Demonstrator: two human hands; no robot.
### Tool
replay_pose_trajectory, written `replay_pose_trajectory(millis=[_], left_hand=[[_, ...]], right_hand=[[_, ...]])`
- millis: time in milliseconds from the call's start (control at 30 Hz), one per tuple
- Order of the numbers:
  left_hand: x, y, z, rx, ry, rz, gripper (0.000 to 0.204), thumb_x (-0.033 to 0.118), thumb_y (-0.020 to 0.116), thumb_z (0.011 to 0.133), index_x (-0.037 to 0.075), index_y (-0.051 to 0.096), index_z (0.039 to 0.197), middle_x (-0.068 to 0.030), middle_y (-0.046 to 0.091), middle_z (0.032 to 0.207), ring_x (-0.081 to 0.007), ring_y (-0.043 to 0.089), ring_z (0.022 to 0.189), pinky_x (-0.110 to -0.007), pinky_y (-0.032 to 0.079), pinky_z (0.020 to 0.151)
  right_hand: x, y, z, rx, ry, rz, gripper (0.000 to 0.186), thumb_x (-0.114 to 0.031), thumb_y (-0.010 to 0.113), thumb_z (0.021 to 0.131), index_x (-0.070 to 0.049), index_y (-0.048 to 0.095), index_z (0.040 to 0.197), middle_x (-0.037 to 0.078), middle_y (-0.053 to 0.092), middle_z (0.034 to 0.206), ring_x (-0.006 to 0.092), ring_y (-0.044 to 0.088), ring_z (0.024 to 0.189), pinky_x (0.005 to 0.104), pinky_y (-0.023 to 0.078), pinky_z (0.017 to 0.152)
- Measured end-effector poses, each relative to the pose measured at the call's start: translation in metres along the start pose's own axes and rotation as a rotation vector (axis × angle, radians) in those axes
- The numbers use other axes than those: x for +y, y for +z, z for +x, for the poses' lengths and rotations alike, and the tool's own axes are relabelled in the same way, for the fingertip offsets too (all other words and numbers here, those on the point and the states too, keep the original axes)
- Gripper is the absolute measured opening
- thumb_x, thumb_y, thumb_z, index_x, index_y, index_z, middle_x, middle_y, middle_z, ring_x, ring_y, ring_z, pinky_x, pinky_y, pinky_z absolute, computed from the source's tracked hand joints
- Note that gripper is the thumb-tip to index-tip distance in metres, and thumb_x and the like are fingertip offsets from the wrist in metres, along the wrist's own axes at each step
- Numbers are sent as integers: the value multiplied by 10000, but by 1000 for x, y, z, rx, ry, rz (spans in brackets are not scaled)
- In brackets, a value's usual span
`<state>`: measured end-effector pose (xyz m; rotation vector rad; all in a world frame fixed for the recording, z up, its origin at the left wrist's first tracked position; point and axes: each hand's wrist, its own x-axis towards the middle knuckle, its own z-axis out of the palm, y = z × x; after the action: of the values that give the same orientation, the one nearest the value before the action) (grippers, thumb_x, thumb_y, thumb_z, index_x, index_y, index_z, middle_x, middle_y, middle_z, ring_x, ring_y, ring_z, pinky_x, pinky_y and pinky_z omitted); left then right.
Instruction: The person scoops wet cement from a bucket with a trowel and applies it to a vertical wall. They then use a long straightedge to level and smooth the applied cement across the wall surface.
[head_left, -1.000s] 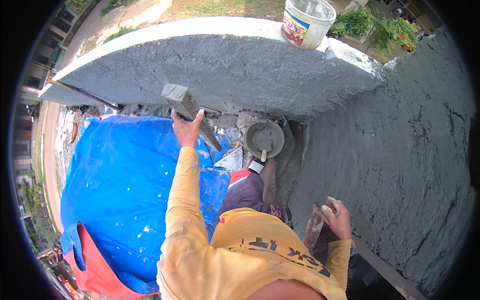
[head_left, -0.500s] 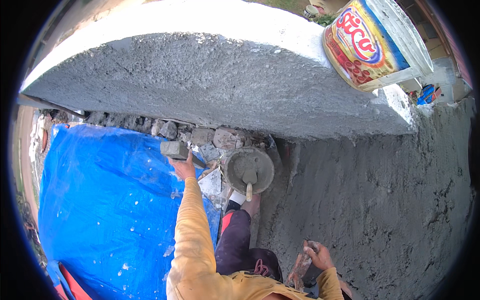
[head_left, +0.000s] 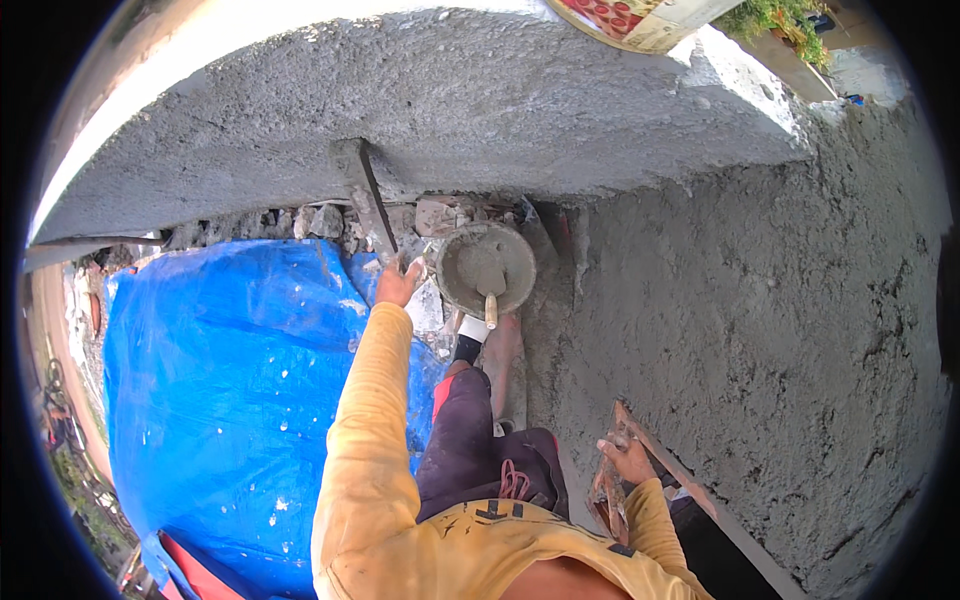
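My left hand (head_left: pixel 397 284) is closed round the near end of a long, narrow, mortar-coated bar (head_left: pixel 368 200). Its broad far end reaches up against the low grey wall (head_left: pixel 520 110). At lower right, my right hand (head_left: pixel 628 460) grips a reddish-brown wooden piece (head_left: pixel 607 495) stained with mortar; a long straight strip (head_left: pixel 665 455) runs beside it along the plastered surface, and whether the two are joined I cannot tell. Between my hands stands a round bucket (head_left: pixel 445 290) of grey mortar, with a trowel (head_left: pixel 491 308) resting in it, handle toward me.
A blue tarp (head_left: pixel 220 370) covers the left side. Broken stones and tile pieces (head_left: pixel 325 220) line the wall's foot. Wet grey plaster (head_left: pixel 760 300) spreads over the right. A printed tub (head_left: pixel 640 25) stands on the wall's top. My leg (head_left: pixel 465 410) is beside the bucket.
My left hand has tilted the bar, so its far end now points up to the wall. My right hand has risen slightly, showing more of the wooden piece. The view has shifted.
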<state>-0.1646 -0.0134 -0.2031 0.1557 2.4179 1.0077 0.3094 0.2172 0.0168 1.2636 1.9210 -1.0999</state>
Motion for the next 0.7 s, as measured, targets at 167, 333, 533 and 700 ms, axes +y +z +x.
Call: replay_pose_trajectory(millis=[167, 333, 533, 700], left_hand=[[-90, 4, -214, -489, -378, 89, 714, 571, 523, 838, -14, 517, 1247, -266, 526, 1234, -352, 497, 1185, -385, 365, 1007], [-93, -12, -324, -596, -481, 267, 689, 558, 457, 871, -53, 552, 1175, -301, 529, 1196, -411, 535, 1097, -425, 399, 958], [70, 32, -358, -450, 124, -288, 409, 282, 489, 922, -41, 554, 1164, -189, 587, 1167, -246, 553, 1087, -333, 413, 929], [244, 38, -446, -1131, -162, -1460, 812, 664, 302, 888, 43, 237, 1406, -176, 304, 1431, -311, 376, 1271, -410, 301, 1060]], right_hand=[[24, 6, -34, 44, 96, 93, 506, -422, 520, 871, 33, 608, 1074, 175, 621, 998, 287, 581, 946, 385, 430, 872], [9, -3, -95, 201, -121, 385, 544, -365, 514, 887, 3, 484, 1286, 218, 553, 1182, 330, 539, 1088, 391, 393, 957], [-39, -28, -171, 396, -623, 394, 643, -376, 518, 906, 32, 342, 1372, 223, 413, 1363, 319, 438, 1238, 391, 326, 1035], [-78, -1, -183, 542, -1038, -7, 681, -512, 402, 911, -35, 330, 1392, 177, 364, 1413, 340, 300, 1327, 501, 150, 1102]])
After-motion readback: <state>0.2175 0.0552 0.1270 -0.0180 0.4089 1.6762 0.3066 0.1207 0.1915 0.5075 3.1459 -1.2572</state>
